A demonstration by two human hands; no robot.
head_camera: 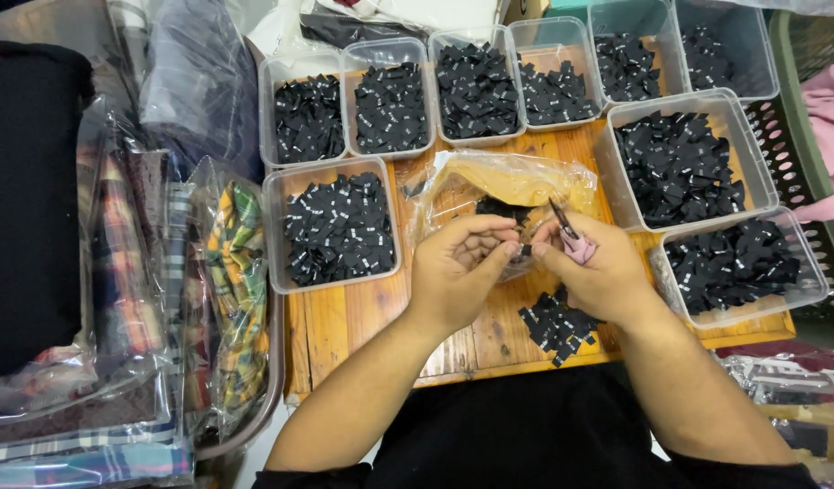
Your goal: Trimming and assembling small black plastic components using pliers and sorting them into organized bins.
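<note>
The small black fabric label (523, 248) sat pinched between the fingertips of both closed hands, the left hand (457, 272) beside the right hand (593, 267), whose pink-handled snips (571, 237) pointed up and away over it.

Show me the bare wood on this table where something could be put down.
Bare wood lies before the near-left clear plastic tub of black labels, left of the left hand. The back row of tubs and right side are crowded.
</note>
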